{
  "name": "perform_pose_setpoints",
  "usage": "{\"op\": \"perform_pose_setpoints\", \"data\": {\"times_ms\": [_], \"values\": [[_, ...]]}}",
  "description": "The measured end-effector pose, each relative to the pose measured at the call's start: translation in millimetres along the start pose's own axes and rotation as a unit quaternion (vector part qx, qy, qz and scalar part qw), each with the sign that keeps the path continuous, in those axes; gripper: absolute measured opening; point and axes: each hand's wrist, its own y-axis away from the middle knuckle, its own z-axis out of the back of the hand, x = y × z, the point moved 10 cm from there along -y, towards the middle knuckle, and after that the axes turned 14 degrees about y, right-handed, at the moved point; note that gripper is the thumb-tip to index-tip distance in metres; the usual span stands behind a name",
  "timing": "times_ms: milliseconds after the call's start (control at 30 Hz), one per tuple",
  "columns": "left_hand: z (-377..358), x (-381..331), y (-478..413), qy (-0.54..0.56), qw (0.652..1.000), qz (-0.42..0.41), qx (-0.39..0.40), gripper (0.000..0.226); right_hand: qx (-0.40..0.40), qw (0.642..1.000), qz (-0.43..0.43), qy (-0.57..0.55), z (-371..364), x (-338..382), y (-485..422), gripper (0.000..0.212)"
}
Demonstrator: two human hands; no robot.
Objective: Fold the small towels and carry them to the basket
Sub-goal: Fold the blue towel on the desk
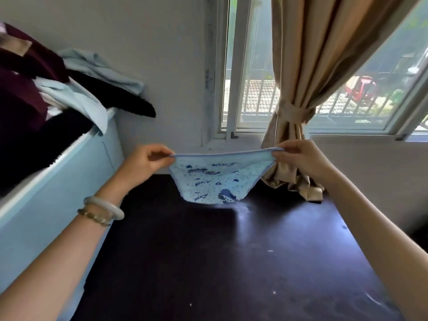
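A small light-blue towel [215,179] with dark blue prints and dots hangs stretched in the air above the dark table [208,262]. My left hand [144,162] pinches its top left corner. My right hand [298,159] pinches the top right corner. The towel sags in the middle and its lower edge hangs just over the tabletop. A pale blue basket [46,193] stands at the left, piled with dark and light-blue cloths [58,89].
A white wall and a window [250,89] lie behind the table. A tied beige curtain [298,100] hangs at the back right, its end resting on the table's far corner.
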Motion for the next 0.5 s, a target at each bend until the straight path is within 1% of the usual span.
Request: {"op": "perform_pose_setpoints", "data": {"times_ms": [67, 133, 167, 200, 233, 267, 333, 367, 433, 500], "values": [[-15, 25, 23, -0.019, 0.997, 0.048, 0.055, 0.015, 0.040, 0.999, -0.027, 0.002, -18, -19, 25, 0.004], [-32, 54, 50, -0.013, 0.987, 0.108, 0.114, 0.007, 0.090, 0.995, -0.052, 0.008, -42, -39, 52, 0.012], [-39, 69, 62, -0.015, 0.981, 0.133, 0.141, 0.020, 0.125, 0.990, -0.066, 0.016, -55, -50, 65, 0.015], [-45, 85, 75, -0.017, 0.972, 0.162, 0.167, 0.037, 0.163, 0.983, -0.079, 0.028, -68, -59, 80, 0.018], [-52, 102, 88, -0.014, 0.961, 0.198, 0.193, 0.043, 0.202, 0.974, -0.091, 0.039, -80, -68, 96, 0.024], [-60, 115, 103, -0.015, 0.948, 0.229, 0.220, 0.036, 0.237, 0.965, -0.101, 0.047, -91, -75, 111, 0.031], [-78, 138, 132, -0.011, 0.916, 0.287, 0.280, 0.008, 0.301, 0.944, -0.124, 0.052, -110, -89, 142, 0.040], [-86, 148, 145, -0.009, 0.901, 0.308, 0.307, 0.006, 0.332, 0.932, -0.145, 0.035, -120, -97, 158, 0.038], [-102, 167, 175, 0.000, 0.861, 0.356, 0.362, 0.009, 0.383, 0.903, -0.194, -0.016, -139, -114, 187, 0.026], [-111, 181, 201, 0.011, 0.821, 0.410, 0.397, 0.008, 0.434, 0.869, -0.232, -0.045, -157, -127, 212, 0.017]]}}
